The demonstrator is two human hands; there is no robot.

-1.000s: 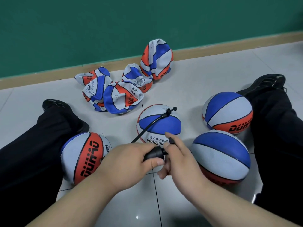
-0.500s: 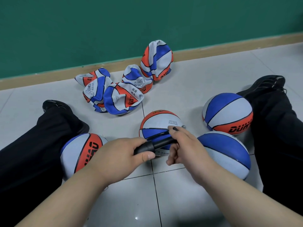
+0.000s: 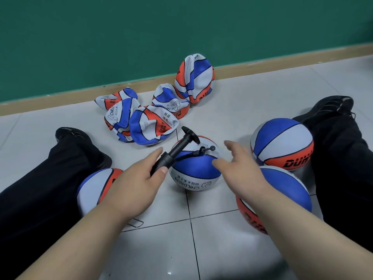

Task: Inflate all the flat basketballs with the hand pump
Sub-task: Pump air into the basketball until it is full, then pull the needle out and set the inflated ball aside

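The hand pump sits in the left hand, whose fingers are wrapped round the near end of its black barrel, thumb on top. The right hand is spread open and holds nothing; it hovers just right of the pump, over the right shoulder of the middle ball.

That ball rests round on the tiled floor between the person's outstretched legs. The pump's thin black hose lies across the ball's top and ends in a small knob on its far right; whether the needle is seated in the valve cannot be told. Three more round balls lie close: one near left against the left leg, partly hidden by the left wrist, one near right under the right forearm, and one further right beside the right leg. Five flat basketballs are heaped beyond, near the green wall's skirting, one of them propped upright.

The pump's long axis runs from near left up to far right, its T-handle at the far end, raised above the middle ball.
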